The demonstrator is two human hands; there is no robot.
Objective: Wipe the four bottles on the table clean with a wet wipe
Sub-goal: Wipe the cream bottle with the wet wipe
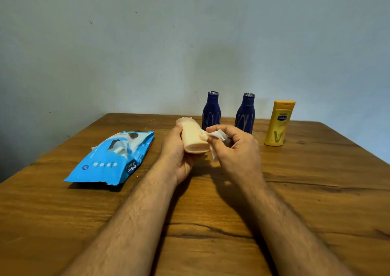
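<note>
We hold a peach bottle [193, 137] in our left hand [179, 149], fingers curled round it, lifted above the wooden tabletop [211, 212]. Our right hand [234, 149] pinches a white wet wipe [217, 135] against the peach bottle's side. Behind the peach bottle stand two dark blue bottles [211, 111] [245, 114], side by side. A yellow bottle [278, 123] stands to the right of the peach bottle. A blue pack of wipes [111, 159] lies to its left.
</note>
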